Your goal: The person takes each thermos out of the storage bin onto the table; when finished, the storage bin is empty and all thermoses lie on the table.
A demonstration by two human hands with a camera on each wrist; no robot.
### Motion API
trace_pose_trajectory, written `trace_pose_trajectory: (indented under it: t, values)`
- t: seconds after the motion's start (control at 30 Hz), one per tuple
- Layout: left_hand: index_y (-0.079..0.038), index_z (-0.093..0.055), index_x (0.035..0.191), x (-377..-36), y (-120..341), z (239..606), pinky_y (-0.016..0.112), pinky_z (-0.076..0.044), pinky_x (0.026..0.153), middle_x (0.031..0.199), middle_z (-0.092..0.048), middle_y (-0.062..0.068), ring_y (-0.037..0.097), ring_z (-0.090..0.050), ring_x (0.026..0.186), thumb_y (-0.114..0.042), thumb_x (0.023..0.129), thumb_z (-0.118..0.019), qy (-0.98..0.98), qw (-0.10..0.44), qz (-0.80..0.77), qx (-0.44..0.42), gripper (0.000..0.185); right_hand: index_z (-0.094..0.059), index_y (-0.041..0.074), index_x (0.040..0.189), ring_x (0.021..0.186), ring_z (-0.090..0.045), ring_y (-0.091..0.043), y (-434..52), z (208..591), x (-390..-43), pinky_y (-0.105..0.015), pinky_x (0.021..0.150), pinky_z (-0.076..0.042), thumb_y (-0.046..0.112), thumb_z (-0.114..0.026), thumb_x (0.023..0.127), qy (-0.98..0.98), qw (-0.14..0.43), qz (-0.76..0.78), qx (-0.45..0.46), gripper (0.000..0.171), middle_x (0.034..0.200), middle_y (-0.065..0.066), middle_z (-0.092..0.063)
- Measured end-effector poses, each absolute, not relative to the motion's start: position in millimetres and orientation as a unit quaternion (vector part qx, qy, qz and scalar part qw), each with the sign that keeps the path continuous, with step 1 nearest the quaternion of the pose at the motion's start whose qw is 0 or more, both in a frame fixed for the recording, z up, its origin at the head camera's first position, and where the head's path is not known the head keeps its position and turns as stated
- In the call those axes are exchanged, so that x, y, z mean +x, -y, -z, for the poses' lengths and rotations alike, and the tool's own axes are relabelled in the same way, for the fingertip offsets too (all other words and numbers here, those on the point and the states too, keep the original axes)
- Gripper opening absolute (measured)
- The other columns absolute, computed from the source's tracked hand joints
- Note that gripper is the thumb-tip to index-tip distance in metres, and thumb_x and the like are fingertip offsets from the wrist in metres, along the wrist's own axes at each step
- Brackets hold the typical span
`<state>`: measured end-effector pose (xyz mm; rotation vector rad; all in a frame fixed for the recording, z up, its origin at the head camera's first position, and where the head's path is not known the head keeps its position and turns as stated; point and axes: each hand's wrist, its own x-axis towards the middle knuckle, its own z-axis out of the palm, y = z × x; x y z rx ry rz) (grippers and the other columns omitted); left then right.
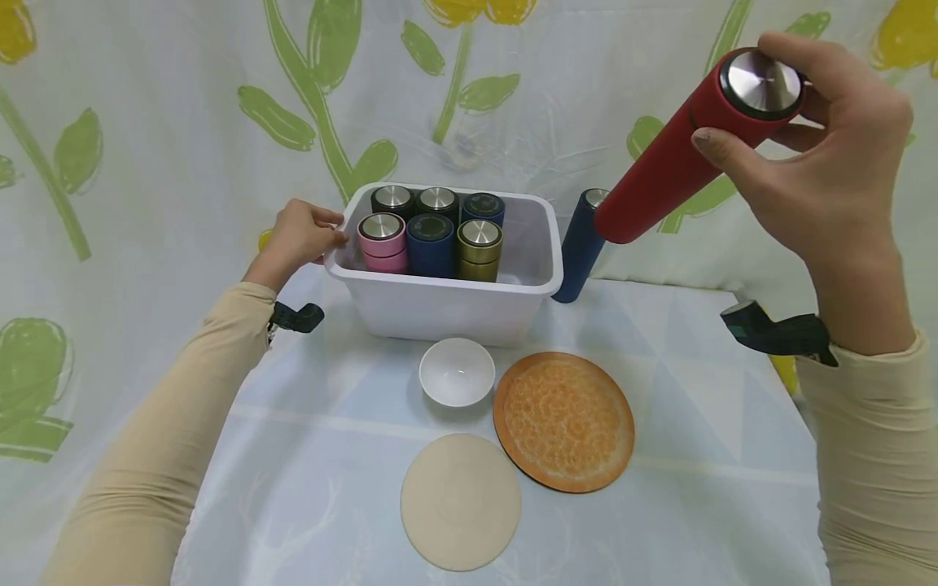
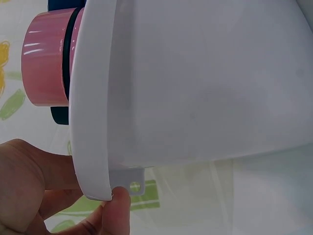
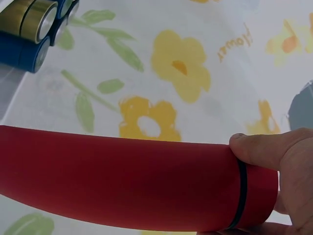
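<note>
My right hand (image 1: pixel 828 155) grips a red vacuum flask (image 1: pixel 674 163) around its silver-topped lid end, holding it tilted in the air at the upper right. In the right wrist view the thumb presses on the flask (image 3: pixel 122 181) near its dark ring. At the left end of a white plastic tub (image 1: pixel 447 305), my left hand (image 1: pixel 296 236) pinches the rim; the left wrist view shows thumb and fingers at the rim's corner (image 2: pixel 93 161). Inside the tub stand several flasks, among them a pink one (image 1: pixel 383 244), a gold one (image 1: pixel 479 252) and blue and black ones.
A tall blue flask (image 1: pixel 580 252) stands right of the tub, partly behind the red one. In front of the tub are a white bowl (image 1: pixel 458 373), an orange-brown round mat (image 1: pixel 564 423) and a beige round mat (image 1: pixel 460 500). A flower-print curtain (image 1: pixel 183 122) hangs behind.
</note>
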<state>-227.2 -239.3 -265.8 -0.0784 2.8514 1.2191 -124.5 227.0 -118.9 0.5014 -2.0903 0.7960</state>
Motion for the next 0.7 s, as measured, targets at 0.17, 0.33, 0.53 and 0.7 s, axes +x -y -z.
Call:
trace_pose_trajectory:
  t: [0.17, 0.33, 0.53, 0.7]
  values:
    - [0.003, -0.056, 0.139, -227, 237, 264, 0.027, -0.058, 0.065, 0.129, -0.059, 0.029, 0.035, -0.062, 0.102, -0.013, 0.095, -0.065, -0.917, 0.023, -0.397, -0.027, 0.047, -0.062, 0.015, 0.136, 0.116, -0.062, -0.009, -235, 120, -122, -0.021, 0.098, -0.046, 0.007, -0.079, 0.085, 0.840, 0.403, -0.317, 0.177, 0.054, 0.130, -0.002, -0.064]
    - [0.004, -0.056, 0.138, -228, 237, 265, 0.025, -0.057, 0.062, 0.127, -0.060, 0.029, 0.034, -0.062, 0.099, -0.014, 0.095, -0.066, -0.919, 0.017, -0.392, -0.026, 0.047, -0.063, 0.016, 0.135, 0.114, -0.062, -0.008, -245, 123, -125, -0.019, 0.098, -0.046, 0.006, -0.079, 0.084, 0.842, 0.402, -0.317, 0.172, 0.054, 0.129, -0.002, -0.064]
    - [0.004, -0.057, 0.137, -228, 237, 264, 0.027, -0.059, 0.064, 0.127, -0.060, 0.029, 0.036, -0.063, 0.101, -0.013, 0.094, -0.066, -0.918, 0.015, -0.394, -0.026, 0.047, -0.065, 0.017, 0.133, 0.109, -0.062, -0.004, -257, 129, -131, -0.017, 0.096, -0.046, 0.008, -0.080, 0.082, 0.843, 0.406, -0.314, 0.160, 0.053, 0.125, 0.000, -0.066]
    - [0.005, -0.057, 0.137, -228, 238, 265, 0.029, -0.059, 0.065, 0.128, -0.060, 0.030, 0.036, -0.064, 0.101, -0.013, 0.095, -0.066, -0.917, 0.022, -0.397, -0.030, 0.047, -0.066, 0.019, 0.132, 0.106, -0.062, -0.003, -267, 138, -139, -0.016, 0.094, -0.047, 0.011, -0.080, 0.083, 0.849, 0.401, -0.313, 0.141, 0.051, 0.123, 0.000, -0.066]
